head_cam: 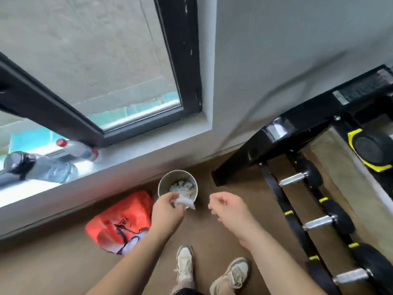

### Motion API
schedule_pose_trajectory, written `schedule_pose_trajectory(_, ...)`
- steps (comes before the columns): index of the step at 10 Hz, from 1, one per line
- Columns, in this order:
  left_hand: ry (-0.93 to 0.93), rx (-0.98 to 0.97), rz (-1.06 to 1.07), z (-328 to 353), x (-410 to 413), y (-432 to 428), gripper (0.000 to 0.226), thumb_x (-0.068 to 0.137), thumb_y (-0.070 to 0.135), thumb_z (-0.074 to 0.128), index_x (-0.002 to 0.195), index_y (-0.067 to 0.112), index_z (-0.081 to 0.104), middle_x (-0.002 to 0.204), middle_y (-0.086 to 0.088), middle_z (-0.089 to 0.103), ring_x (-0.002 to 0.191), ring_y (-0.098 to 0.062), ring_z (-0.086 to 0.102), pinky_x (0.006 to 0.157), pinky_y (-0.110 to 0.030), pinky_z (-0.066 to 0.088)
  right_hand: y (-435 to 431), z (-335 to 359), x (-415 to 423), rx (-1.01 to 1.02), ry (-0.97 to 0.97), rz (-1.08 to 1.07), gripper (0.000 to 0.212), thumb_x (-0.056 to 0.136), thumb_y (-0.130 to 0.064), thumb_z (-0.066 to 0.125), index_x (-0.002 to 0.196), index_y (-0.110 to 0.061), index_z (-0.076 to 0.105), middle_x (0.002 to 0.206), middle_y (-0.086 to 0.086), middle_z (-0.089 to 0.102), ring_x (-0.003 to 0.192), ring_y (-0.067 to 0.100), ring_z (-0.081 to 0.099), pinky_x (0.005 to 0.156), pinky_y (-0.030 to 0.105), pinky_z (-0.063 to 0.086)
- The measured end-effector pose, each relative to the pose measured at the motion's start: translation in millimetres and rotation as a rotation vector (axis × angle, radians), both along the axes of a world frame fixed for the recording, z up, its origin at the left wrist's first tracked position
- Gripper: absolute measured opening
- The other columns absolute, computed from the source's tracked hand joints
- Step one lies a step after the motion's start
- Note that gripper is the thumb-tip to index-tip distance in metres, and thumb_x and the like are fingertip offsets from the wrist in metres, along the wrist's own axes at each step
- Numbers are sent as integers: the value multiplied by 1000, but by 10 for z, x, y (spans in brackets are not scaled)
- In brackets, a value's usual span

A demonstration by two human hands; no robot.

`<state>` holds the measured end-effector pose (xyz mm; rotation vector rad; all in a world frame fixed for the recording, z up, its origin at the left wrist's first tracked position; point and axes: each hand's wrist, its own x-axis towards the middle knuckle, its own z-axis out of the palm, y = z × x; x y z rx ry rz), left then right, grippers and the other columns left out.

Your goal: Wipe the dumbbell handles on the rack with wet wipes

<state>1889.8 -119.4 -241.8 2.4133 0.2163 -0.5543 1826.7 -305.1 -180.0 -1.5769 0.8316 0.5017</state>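
Left hand (pixel 168 211) holds wipe (pixel 184 201) over floor (pixel 53 269).

No legible txt, sticker (pixel 340 98) on rack (pixel 297 122) too blurred (print beside it too), orange bag (pixel 121 218) graphic unclear

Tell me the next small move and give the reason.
Probably release the crumpled wipe so it drops: the left hand pinches it over the near rim of the open metal bin, which already holds discarded wipes.
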Motion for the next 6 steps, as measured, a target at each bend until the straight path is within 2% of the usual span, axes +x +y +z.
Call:
schedule_pose_trajectory(1, 39, 0, 23, -154, 273, 190, 38, 86, 15, 64, 124, 12, 72, 124, -4, 73, 119, -22, 66, 98, -25, 44, 328, -90, 134, 0, -16, 39, 13, 96, -29, 64, 106, -32, 70, 100, -8, 76, 97, 13, 70, 93, 34, 57)
schedule_pose_trajectory(2, 213, -30, -88, -274, 530, 235, 44, 87, 20, 65, 131, 12, 64, 130, -5, 68, 123, -26, 62, 93, -24, 41, 516, -94, 218, -26, -35, 32, 11, 98, -29, 60, 101, -36, 67, 105, -9, 75, 100, 9, 70, 90, 33, 57)
schedule_pose_trajectory(3, 367, 35, -221, -381, 677, 367, 45, 76, 34, 64, 118, 19, 60, 115, -2, 68, 103, -24, 65, 84, -29, 50, 572, -19, 257, -71, -53, 16, 14, 100, -27, 57, 109, -37, 63, 110, -9, 73, 106, 8, 67, 94, 31, 56)
schedule_pose_trajectory(4, 322, 76, -271, -382, 588, 534, 13, 85, 28, 66, 95, 20, 62, 90, 3, 67, 93, -23, 65, 81, -31, 52, 588, 139, 184, -83, -69, -24, 15, 100, -28, 57, 106, -39, 64, 108, -10, 73, 105, 7, 67, 94, 33, 56)
schedule_pose_trajectory(5, 281, -5, -299, -109, 417, 589, 17, 91, 31, 67, 104, 20, 70, 101, 3, 71, 100, -20, 67, 91, -30, 53, 568, 405, 107, -87, -110, -13, 13, 100, -27, 58, 103, -35, 68, 101, -9, 76, 97, 7, 71, 91, 32, 57)
schedule_pose_trajectory(6, 180, -59, -354, 324, 222, 531, 9, 95, 31, 64, 97, 23, 69, 100, 1, 74, 99, -18, 69, 91, -32, 54, 508, 664, -31, -79, -140, -18, 15, 102, -28, 56, 99, -30, 71, 92, -8, 78, 87, 4, 73, 88, 27, 58)
